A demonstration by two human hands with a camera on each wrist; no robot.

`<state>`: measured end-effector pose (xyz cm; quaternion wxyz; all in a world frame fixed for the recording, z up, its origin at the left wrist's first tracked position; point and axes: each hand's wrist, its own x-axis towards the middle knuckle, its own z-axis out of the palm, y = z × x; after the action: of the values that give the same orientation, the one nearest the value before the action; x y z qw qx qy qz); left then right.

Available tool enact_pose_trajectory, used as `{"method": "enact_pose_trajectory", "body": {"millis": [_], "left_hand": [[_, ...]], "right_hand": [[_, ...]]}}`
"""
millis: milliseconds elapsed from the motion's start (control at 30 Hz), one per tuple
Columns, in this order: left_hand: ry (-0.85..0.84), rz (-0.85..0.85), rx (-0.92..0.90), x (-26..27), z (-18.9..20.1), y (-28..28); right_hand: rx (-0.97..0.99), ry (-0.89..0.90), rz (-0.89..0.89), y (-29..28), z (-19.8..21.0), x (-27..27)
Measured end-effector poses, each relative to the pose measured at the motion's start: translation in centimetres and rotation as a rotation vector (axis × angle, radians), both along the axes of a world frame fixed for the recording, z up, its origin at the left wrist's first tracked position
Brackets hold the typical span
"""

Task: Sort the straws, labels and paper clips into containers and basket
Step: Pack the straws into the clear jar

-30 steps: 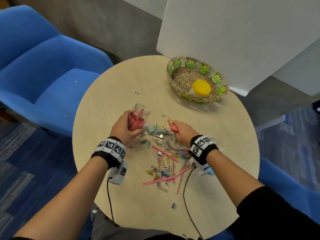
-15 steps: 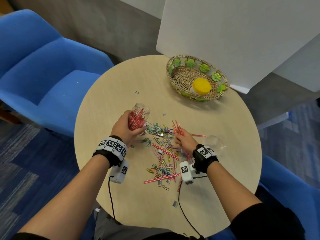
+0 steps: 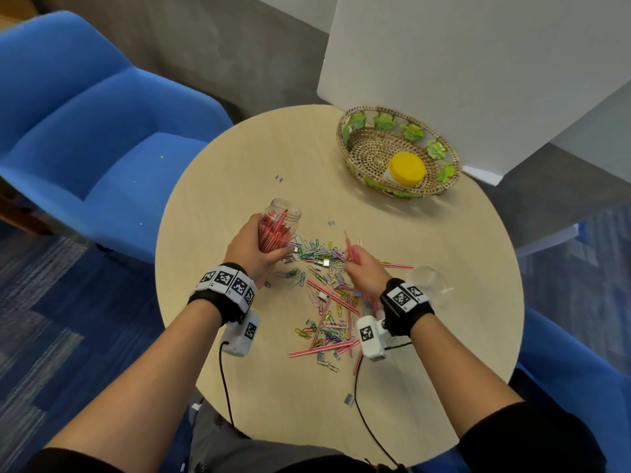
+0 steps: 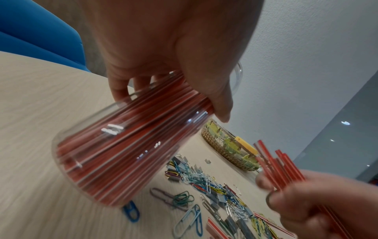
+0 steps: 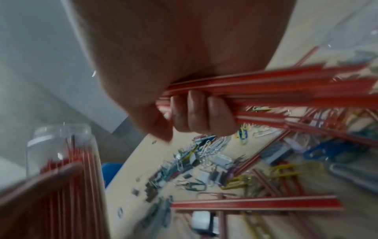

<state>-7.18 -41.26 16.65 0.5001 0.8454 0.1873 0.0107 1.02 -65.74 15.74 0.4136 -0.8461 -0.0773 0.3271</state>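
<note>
My left hand (image 3: 254,249) grips a clear jar (image 3: 278,230) packed with red straws, tilted above the round table (image 3: 239,186); the jar (image 4: 122,145) fills the left wrist view. To its right, my right hand (image 3: 363,268) holds a bundle of red straws (image 3: 350,245) over the pile, its fingers (image 5: 196,111) curled round the bundle (image 5: 286,87). Coloured paper clips (image 3: 317,252), small grey labels and loose red straws (image 3: 333,297) lie scattered between and below my hands.
A woven basket (image 3: 362,145) with green leaf trim stands at the table's back right, holding a yellow-lidded container (image 3: 408,169). A clear empty jar (image 3: 430,278) sits right of my right wrist. Blue chairs (image 3: 85,114) flank the table; a white board (image 3: 478,63) stands behind.
My right hand dipped to the pile, gathered more red straws and has now lifted the bundle up. The left hand keeps the jar in the same place.
</note>
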Motion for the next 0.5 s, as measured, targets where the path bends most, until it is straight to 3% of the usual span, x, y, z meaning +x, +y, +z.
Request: {"method": "enact_pose_trajectory", "body": {"millis": [67,133,300,500], "left_hand": [[0.005,-0.003,0.004,0.0,0.0,0.0],[0.009,-0.006,0.007,0.0,0.0,0.1],[0.01,-0.008,0.008,0.0,0.0,0.1],[0.005,-0.017,0.01,-0.1,-0.2,0.2]], "right_hand": [[-0.24,-0.121,0.291,0.3,-0.1,-0.4],[-0.415,-0.219,0.471,0.7,-0.4,-1.0],[-0.627,-0.36,0.532,1.9,-1.4,-1.7],[-0.586,-0.349,0.447,1.6,-1.9,-1.8]]}}
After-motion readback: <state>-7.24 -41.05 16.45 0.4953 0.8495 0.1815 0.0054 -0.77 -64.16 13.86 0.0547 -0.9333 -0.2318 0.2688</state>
